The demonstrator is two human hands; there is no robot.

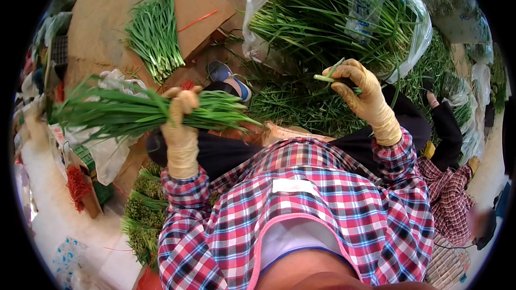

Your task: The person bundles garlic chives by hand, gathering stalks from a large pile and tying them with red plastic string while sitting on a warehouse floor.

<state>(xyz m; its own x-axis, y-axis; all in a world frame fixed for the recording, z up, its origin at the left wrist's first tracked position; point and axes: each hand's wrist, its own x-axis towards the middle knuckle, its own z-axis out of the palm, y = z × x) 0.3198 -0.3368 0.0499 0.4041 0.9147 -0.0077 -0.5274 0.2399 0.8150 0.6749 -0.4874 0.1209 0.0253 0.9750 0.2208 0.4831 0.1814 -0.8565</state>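
My left hand, in a pale latex glove, grips a bunch of garlic chives, its leaves spreading left and its cut stem ends pointing right. My right hand, in a similar stained glove, pinches a short piece of green stalk between thumb and fingers. Beyond it, a large clear plastic bag stands open, full of loose green stalks. Another bunch of chives lies on the ground beside a cardboard piece, with an orange-red tie strip on it.
Loose trimmed leaves cover the ground between my legs. Tied bundles are stacked at my left, near a green crate and red ties. A co-worker in a checked garment sits at the right, near more plastic bags.
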